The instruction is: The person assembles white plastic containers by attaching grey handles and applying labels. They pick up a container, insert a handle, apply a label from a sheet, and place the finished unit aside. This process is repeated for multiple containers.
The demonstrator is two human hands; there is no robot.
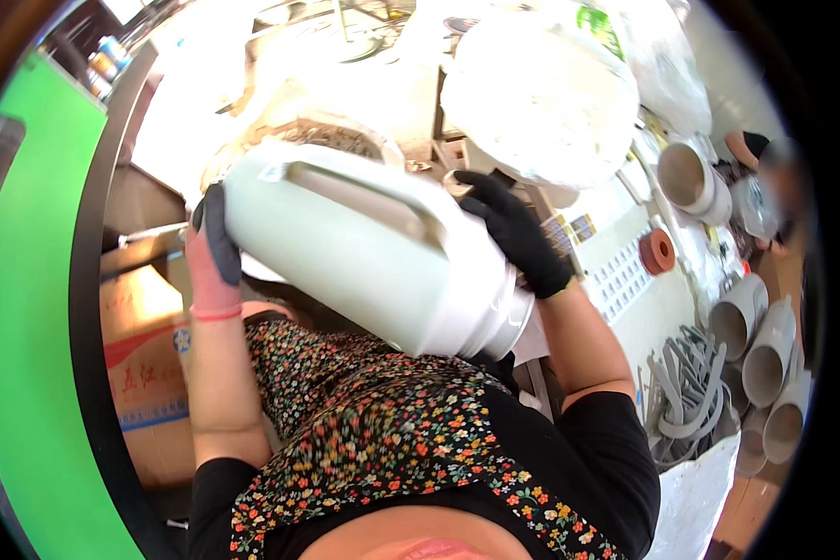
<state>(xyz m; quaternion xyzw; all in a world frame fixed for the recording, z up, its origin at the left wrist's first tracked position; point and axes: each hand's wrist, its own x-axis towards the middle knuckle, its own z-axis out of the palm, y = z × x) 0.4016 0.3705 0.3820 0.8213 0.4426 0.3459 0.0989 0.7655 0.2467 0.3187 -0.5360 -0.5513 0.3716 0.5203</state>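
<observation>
A large pale green and white jug-shaped housing with a long handle point(364, 247) lies tilted across the middle of the view, held up between both hands. My left hand point(213, 252), in a pink glove with a dark grey palm, grips its wide left end. My right hand point(518, 233), in a black glove, clasps the top right side near the white ribbed base ring point(495, 322). Below it shows a flowered apron over a black shirt.
A clear plastic bag of white parts point(541, 93) lies behind the right hand. Several grey-white cup-shaped shells point(765, 355) and curved grey handles point(691, 392) sit at the right. A cardboard box point(145, 373) stands at the left beside a green surface point(28, 355).
</observation>
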